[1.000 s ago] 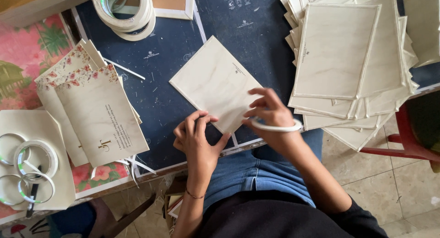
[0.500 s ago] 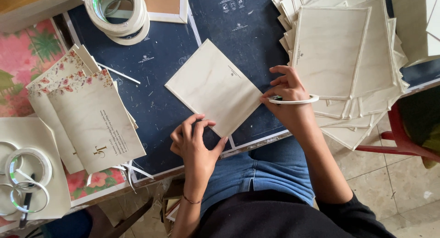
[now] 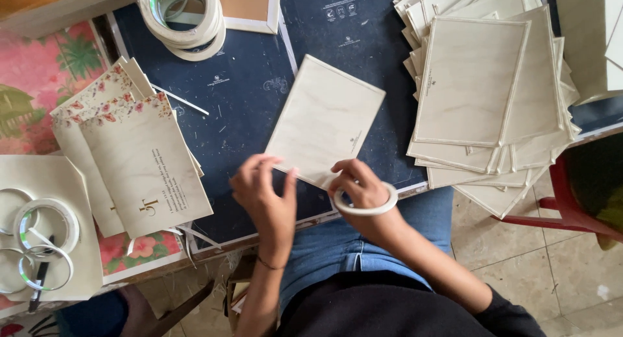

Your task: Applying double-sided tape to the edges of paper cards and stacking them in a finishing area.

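Handling: light, stiff cream card (image 3: 328,119); grip its near edge.
Left hand (image 3: 265,193): fingers curled, pinching that edge.
Right hand (image 3: 357,187): pinching card's corner, tape ring (image 3: 366,207) around wrist.

Dark blue table (image 3: 253,103) – card (image 3: 328,119), card stack (image 3: 483,90), tape rolls (image 3: 185,15)

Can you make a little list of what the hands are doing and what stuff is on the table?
left hand: fingers at the cream card, near edge
right hand: same edge, tape roll ringed around it
surface: dark blue mat
right side: stack of cream cards
left side: floral envelopes
top: white tape rolls
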